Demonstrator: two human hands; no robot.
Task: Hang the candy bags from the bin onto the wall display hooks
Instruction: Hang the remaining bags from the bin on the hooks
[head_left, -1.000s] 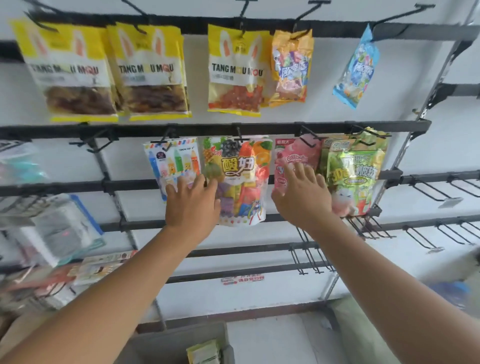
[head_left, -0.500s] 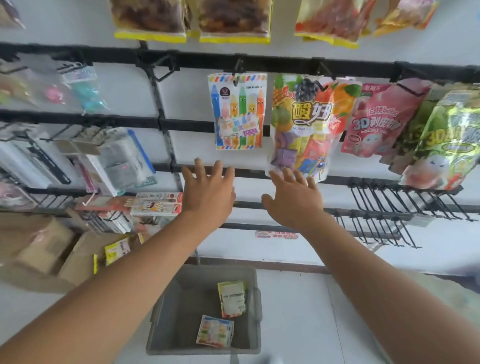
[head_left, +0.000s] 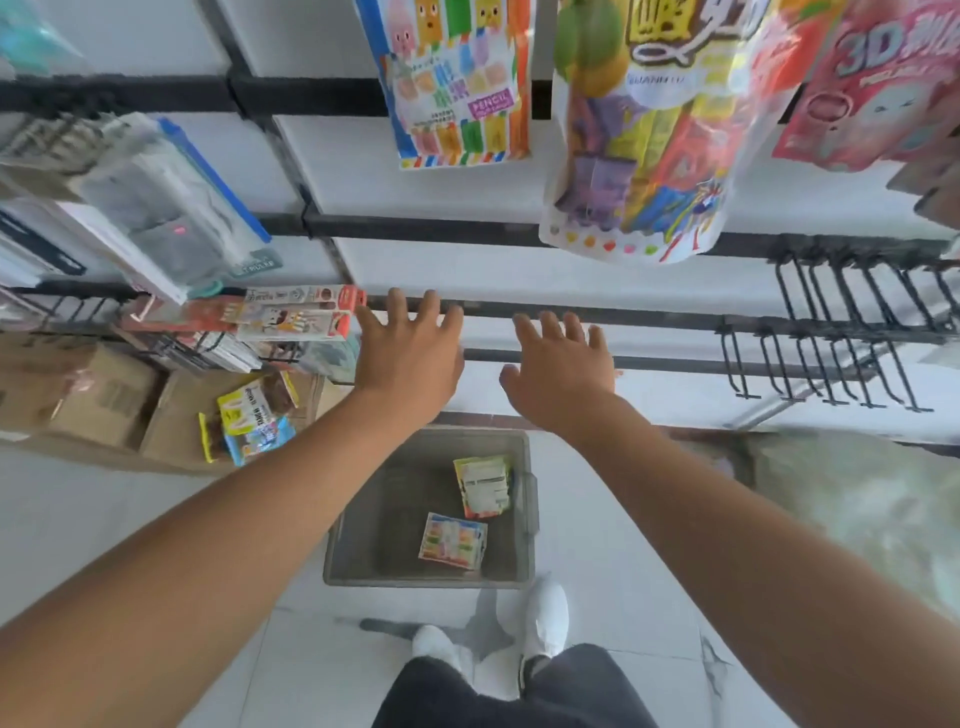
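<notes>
A grey bin (head_left: 374, 540) stands on the floor below me with two candy bags in it: a yellow-edged one (head_left: 484, 486) leaning at the back and a striped colourful one (head_left: 453, 540) lying flat. My left hand (head_left: 408, 358) and my right hand (head_left: 563, 371) are both stretched out above the bin with spread, empty fingers. Above them hang a crayon-print bag (head_left: 457, 83), a fruit-print bag (head_left: 649, 130) and a pink bag (head_left: 878, 88) on the wall display.
Bare black hooks (head_left: 831, 343) stick out of the rails at the right. Packaged goods (head_left: 156, 208) crowd the rails at the left, with cardboard boxes (head_left: 93, 400) of bags beneath. My white shoes (head_left: 540, 618) stand just in front of the bin.
My view has swung down from the hung bags to the bin. Both hands have let go of the bags and dropped away from the display, empty.
</notes>
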